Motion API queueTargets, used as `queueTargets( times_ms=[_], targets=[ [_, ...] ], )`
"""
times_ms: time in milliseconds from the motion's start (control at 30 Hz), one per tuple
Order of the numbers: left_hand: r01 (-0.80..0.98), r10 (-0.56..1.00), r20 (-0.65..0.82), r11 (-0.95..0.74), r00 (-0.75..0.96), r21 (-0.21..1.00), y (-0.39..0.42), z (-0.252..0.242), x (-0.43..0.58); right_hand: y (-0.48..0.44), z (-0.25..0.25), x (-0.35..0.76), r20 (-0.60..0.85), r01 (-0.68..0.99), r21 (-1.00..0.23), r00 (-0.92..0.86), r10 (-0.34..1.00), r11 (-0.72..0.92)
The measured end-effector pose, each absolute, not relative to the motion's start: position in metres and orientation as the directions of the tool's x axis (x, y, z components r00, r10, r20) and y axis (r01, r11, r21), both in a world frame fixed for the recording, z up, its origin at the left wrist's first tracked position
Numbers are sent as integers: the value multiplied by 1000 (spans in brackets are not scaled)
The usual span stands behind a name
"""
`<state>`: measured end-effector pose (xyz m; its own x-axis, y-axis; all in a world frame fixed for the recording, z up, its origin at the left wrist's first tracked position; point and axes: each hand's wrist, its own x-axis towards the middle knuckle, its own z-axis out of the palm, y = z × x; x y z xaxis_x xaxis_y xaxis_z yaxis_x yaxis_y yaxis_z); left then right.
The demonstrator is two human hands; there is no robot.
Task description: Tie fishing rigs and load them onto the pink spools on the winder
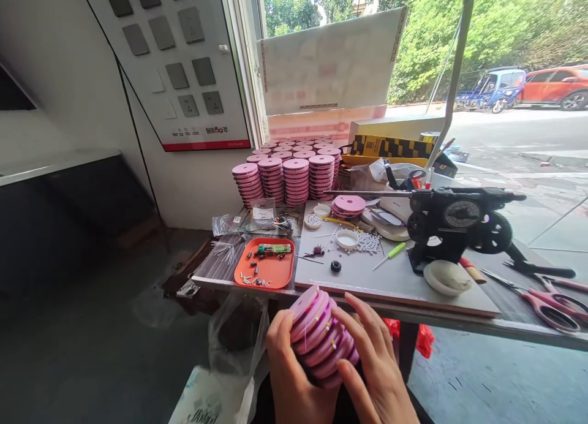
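A short stack of pink thread spools [316, 329], tilted, sits between my hands in front of the table edge. Small yellow and white pin heads and a strand of thread show along its side. My left hand [294, 375] is closed around the stack's left side and underside, thumb near the top disc. From the right, my right hand [376, 363] bends over the stack with fingers spread, its index fingertip and thumb against the spools. Its other fingers stand off the stack.
Tall stacks of pink spools [296, 182] stand at the back. An orange tray [239, 276] holds small parts. On the white board [390, 283] are a black winding machine [459, 219], loose beads [368, 242] and a green-handled screwdriver [395, 250]. Scissors [546, 304] lie right.
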<state>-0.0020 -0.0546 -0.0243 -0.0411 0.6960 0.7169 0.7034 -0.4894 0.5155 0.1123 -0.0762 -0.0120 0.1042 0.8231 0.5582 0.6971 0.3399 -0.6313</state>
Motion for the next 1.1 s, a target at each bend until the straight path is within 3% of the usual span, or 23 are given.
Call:
queueTargets(
  times_ms=[167,1100],
  targets=[
    [651,703,701,-480,-116,588,-56,-26,2,-75,-11,115,549,692,-636,96,830,341],
    [637,610,777,-540,-152,549,-52,-32,14,-66,-12,114,608,718,-593,104,787,364]
  ],
)
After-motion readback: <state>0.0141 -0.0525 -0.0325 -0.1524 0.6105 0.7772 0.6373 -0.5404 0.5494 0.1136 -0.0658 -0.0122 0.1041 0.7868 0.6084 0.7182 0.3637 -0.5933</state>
